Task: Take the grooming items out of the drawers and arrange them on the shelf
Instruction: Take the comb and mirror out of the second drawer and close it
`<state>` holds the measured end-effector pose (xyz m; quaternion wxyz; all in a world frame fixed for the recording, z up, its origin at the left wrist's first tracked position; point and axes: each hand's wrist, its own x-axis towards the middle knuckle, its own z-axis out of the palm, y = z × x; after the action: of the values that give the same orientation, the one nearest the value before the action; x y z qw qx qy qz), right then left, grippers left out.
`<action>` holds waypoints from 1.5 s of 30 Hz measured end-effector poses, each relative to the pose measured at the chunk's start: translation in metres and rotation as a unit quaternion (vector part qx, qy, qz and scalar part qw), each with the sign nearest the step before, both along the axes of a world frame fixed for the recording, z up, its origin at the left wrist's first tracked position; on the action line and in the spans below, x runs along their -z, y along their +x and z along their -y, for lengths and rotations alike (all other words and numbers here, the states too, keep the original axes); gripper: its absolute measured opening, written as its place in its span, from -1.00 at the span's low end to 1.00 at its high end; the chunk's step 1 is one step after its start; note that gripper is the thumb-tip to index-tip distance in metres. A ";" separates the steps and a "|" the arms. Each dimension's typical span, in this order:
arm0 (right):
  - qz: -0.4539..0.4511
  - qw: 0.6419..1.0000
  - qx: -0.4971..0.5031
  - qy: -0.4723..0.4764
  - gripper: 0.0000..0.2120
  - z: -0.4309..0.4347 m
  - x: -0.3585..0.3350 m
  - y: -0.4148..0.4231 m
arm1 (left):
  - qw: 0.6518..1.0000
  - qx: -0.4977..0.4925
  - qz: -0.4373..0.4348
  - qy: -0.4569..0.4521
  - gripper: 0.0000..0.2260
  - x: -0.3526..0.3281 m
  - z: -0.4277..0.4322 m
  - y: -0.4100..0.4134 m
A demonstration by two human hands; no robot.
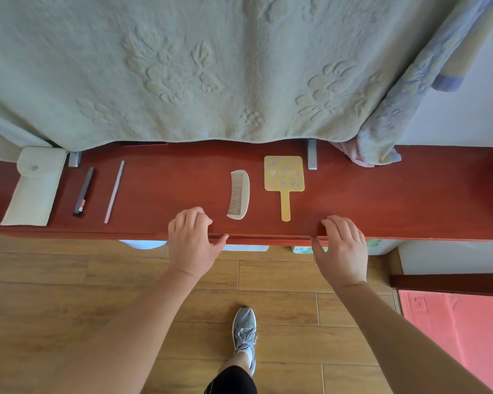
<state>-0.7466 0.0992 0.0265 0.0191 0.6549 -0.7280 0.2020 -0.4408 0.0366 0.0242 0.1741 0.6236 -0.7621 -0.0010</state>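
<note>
Fingers [191,216] of left hand [192,243] and right hand [343,251] tight around shelf [396,194] edge (plank floor [69,280] below)

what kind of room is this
Probably a bedroom in a home: an embossed blanket hangs down over a red wooden shelf that holds a comb and a hand mirror, with a wood-plank floor below.

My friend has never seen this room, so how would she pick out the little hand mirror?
Find the red-brown wooden shelf under the hanging pale green blanket. Right of its middle, beside the curved cream comb, lies the hand mirror. It alone is yellow, square with pastel flowers and a handle pointing toward the person.
</note>
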 end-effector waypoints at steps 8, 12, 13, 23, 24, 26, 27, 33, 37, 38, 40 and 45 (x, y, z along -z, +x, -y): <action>-0.011 1.000 -0.001 -0.025 -0.71 0.001 0.003 0.001 | 1.000 -0.005 -0.005 -0.001 -0.64 0.004 0.000 -0.002; -0.011 1.000 0.000 -0.018 -0.71 0.001 0.004 0.001 | 1.000 -0.005 0.002 0.003 -0.64 0.003 0.000 -0.002; -0.010 1.000 0.000 -0.018 -0.72 0.001 0.004 0.001 | 1.000 -0.007 0.002 0.005 -0.64 0.002 -0.001 -0.003; -0.003 0.997 0.019 0.076 -0.60 0.001 -0.013 0.009 | 0.996 -0.035 -0.003 0.077 -0.60 -0.019 -0.005 -0.012; -0.006 0.995 0.022 0.098 -0.59 0.001 -0.016 0.010 | 0.995 -0.036 -0.004 0.090 -0.59 -0.022 -0.005 -0.012; -0.012 0.990 0.022 0.139 -0.54 -0.002 -0.025 0.012 | 0.994 -0.033 -0.008 0.108 -0.55 -0.029 -0.010 -0.012; -0.012 0.987 0.020 0.157 -0.52 -0.002 -0.028 0.013 | 0.993 -0.030 -0.006 0.114 -0.52 -0.032 -0.012 -0.011; -0.017 0.973 -0.018 0.231 -0.38 -0.017 -0.065 0.014 | 0.992 -0.012 0.007 0.127 -0.41 -0.060 -0.035 -0.010; -0.040 0.971 -0.032 0.233 -0.41 -0.031 -0.096 0.014 | 0.989 -0.010 0.043 0.141 -0.38 -0.088 -0.049 -0.012; -0.048 0.974 -0.035 0.219 -0.42 -0.042 -0.111 0.014 | 0.990 -0.007 0.049 0.135 -0.37 -0.102 -0.060 -0.013; -0.063 0.974 -0.042 0.212 -0.44 -0.049 -0.127 0.014 | 0.988 -0.001 0.060 0.141 -0.36 -0.115 -0.068 -0.013; -0.069 0.977 -0.042 0.199 -0.50 -0.073 -0.165 0.018 | 0.985 0.004 0.049 0.163 -0.42 -0.149 -0.093 -0.013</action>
<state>-0.7289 0.1725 0.1915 -0.0699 0.6881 -0.7222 0.0085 -0.4539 0.1293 0.1734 0.0322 0.6402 -0.7616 -0.0952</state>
